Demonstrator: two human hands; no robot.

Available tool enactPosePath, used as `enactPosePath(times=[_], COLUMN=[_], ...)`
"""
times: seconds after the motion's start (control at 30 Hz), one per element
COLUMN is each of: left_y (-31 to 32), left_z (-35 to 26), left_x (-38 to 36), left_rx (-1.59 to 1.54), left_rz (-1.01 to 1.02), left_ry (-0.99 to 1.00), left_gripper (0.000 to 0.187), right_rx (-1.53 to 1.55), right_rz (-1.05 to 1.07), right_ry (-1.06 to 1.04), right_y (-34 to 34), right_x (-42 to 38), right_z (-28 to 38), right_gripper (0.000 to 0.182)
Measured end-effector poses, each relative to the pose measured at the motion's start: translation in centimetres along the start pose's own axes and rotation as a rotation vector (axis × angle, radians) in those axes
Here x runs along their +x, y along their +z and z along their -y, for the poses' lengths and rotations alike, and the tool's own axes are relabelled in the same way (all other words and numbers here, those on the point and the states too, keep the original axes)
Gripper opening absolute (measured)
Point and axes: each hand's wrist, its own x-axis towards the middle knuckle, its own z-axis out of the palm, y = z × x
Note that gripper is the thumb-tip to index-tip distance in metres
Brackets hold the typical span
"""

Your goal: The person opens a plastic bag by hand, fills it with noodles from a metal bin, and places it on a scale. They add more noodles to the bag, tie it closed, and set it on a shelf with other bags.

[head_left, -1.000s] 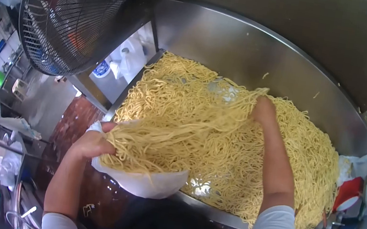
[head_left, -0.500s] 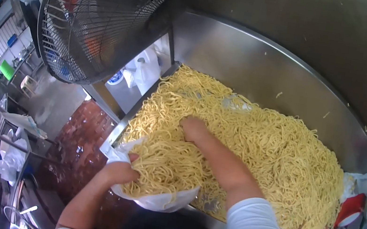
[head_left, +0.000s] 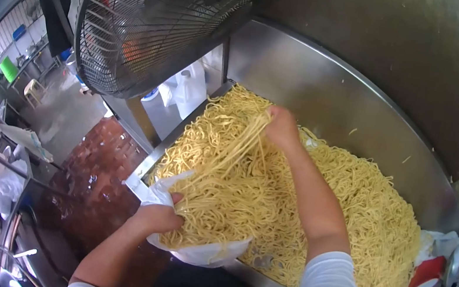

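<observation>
2 hands, 1 bag: left hand [head_left: 158, 216] clamps the bag [head_left: 198, 252] at lower centre; right hand [head_left: 282, 126] pinches noodles [head_left: 351, 203] mid-frame; 1 tray [head_left: 332, 93], 1 fan [head_left: 153, 19] upper left

Head view under bright daylight, admitted from the open area at the left. Strong barrel distortion is seen, with a black vignette at the corners and straight edges bowed. Soft glare is spread across the steel backsplash [head_left: 332, 93]; the noodles [head_left: 353, 191] are evenly lit, with little shadow. The fan guard [head_left: 153, 19] is rendered dark against the light. Slight blur is noted at the periphery.
</observation>
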Motion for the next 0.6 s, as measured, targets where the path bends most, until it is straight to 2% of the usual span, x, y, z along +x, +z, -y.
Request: enactPosePath(times=[0.07, 0.13, 0.17, 0.23, 0.3, 0.37, 0.4, 0.43, 0.47, 0.5, 0.57, 0.6], left_y=[-0.6, -0.8, -0.7, 0.0, 1.0, 0.1, 0.0, -0.1, -0.1, 0.0, 0.2, -0.2], left_z=[-0.8, -1.4, -1.5, -1.0, 0.0, -1.3, -1.4, -1.5, -1.5, -1.5, -1.6, -2.2], left_x=[-0.1, -0.1, 0.0, 0.0, 0.3, -0.1, -0.1, 0.0, 0.1, 0.1, -0.3, -0.6], left_rx=[0.022, 0.059, 0.073, 0.099, 0.007, 0.072, 0.059, 0.046, 0.097, 0.15, 0.24, 0.199], left_rz=[0.028, 0.052, 0.043, 0.029, -0.044, -0.02, 0.015, 0.049, 0.014, -0.023, -0.04, 0.032], left_ry=[-0.005, -0.005, 0.006, 0.016, 0.051, 0.007, 0.036, 0.065, 0.084, 0.101, 0.123, 0.039], left_gripper=[0.057, 0.057, 0.062, 0.067, 0.056, 0.056, 0.057, 0.057, 0.057, 0.056, 0.061, 0.06], right_rx=[0.081, -0.139, -0.136, -0.495, -0.742, -0.914, -0.911, -0.742, -0.573, -0.57, -0.507, -0.501], right_rz=[-0.019, -0.098, -0.106, 0.226, 0.412, 0.112, 0.098, 0.097, 0.098, 0.093, 0.393, 0.406], right_ry=[-0.042, -0.465, -0.465, -0.371, -0.335, -0.461, -0.464, -0.413, -0.367, -0.377, -0.12, -0.12], right_y=[-2.2, -3.0, -2.5, 0.1, 5.4, 13.2, 15.8, 17.9, 18.9, 18.5, 17.3, 17.5], right_x=[-1.1, -1.5, -1.5, -1.4, 0.0, 0.1, 0.3, 0.8, 1.4, 2.3, 3.2, 3.1], right_z=[2.4, 4.0, 4.5, 5.2, 3.5, -1.0, -1.9, -2.5, -2.5, -2.0, -1.0, -1.4], right_gripper=[0.03, 0.028, 0.028, 0.028, 0.031, 0.032, 0.032, 0.038, 0.045, 0.045, 0.055, 0.055])
